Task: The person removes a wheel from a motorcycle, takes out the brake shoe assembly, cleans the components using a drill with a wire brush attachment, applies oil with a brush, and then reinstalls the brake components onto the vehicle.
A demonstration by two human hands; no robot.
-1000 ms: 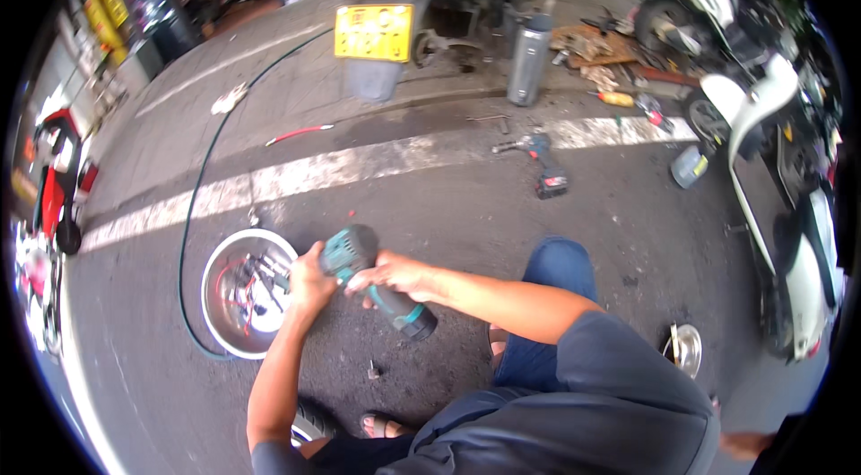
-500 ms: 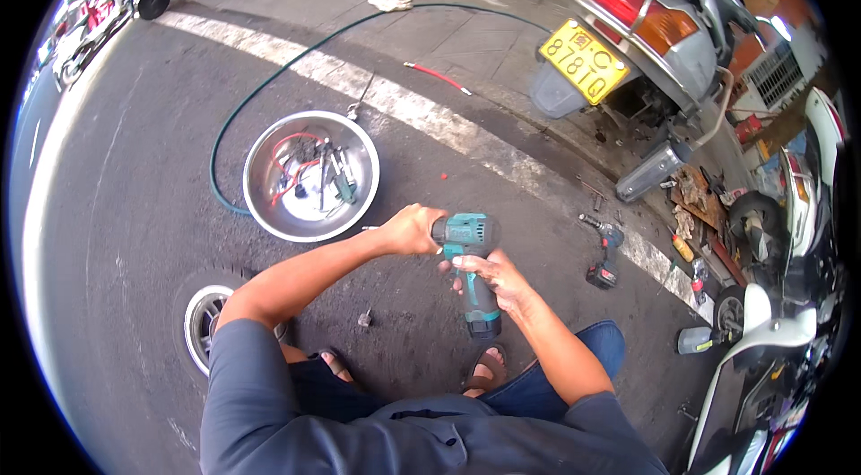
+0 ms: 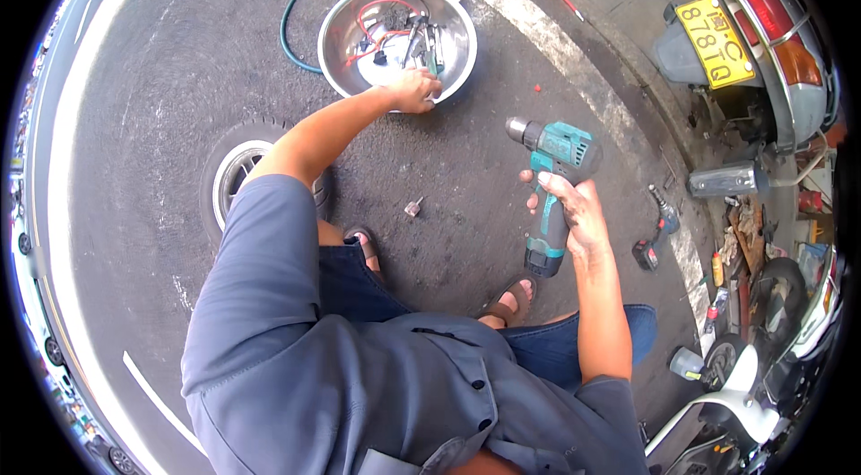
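My right hand (image 3: pixel 574 210) grips a teal and black cordless drill (image 3: pixel 563 148) by its handle, chuck pointing left. No bit shows in the chuck. My left hand (image 3: pixel 414 89) is at the near rim of a round steel basin (image 3: pixel 334 53), fingers curled down toward its inside. What those fingers hold, if anything, is hidden. Inside the basin lie a red cable (image 3: pixel 361 19) and several metal tools (image 3: pixel 417 40), some with a green part beside my fingertips.
A wheel with a tyre (image 3: pixel 220 174) lies left of my legs. A small metal piece (image 3: pixel 413 207) sits on the asphalt between my feet. Right of the drill lies a second cordless tool (image 3: pixel 659 228). A green hose (image 3: pixel 289 17) curves behind the basin; parked motorbikes (image 3: pixel 780 35) line the right side.
My left hand has left the drill's chuck and moved up to the basin. The drill, still in my right hand, has shifted right. The whole view has swung and tilted.
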